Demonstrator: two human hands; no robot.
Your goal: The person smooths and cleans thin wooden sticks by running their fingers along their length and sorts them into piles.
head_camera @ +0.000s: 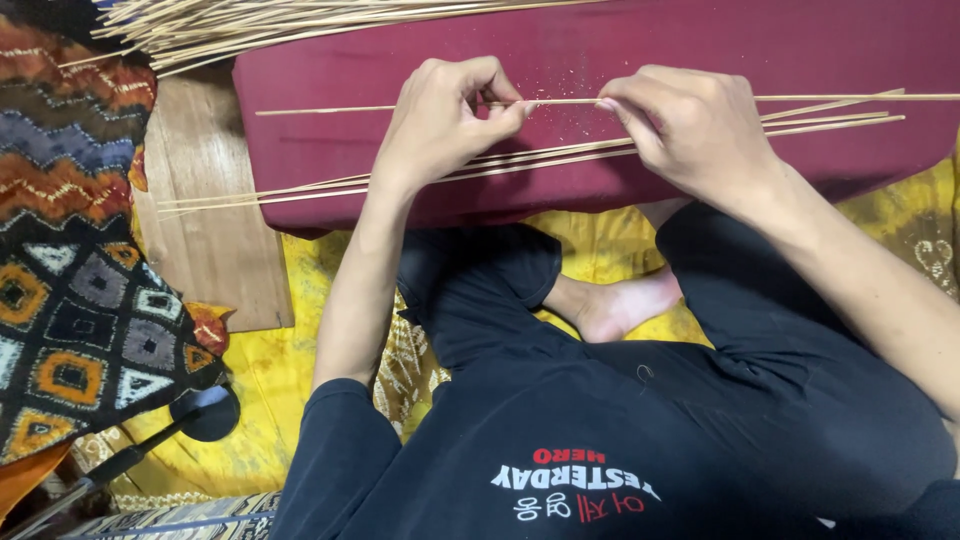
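- Head view, looking straight down: the left hand (440, 120) and the right hand (690, 125) both pinch one thin bamboo stick (330, 107) that runs level across the maroon cushion (760, 45), fingertips nearly meeting at its middle.
- Left hand is closed, thumb and forefinger clamped on the stick; right hand is closed on it too, thumb tip pressed along the shaft.
- A few loose sticks (300, 190) lie on the cushion under the wrists, slightly fanned; a larger stick bundle (230, 25) rests at the upper left.
- Pale dust specks (575, 100) sit on the cushion near the fingertips.
- To work it well, I judge: keep the stick level, grip close together so it does not bow or snap, and hold it apart from the loose sticks below.
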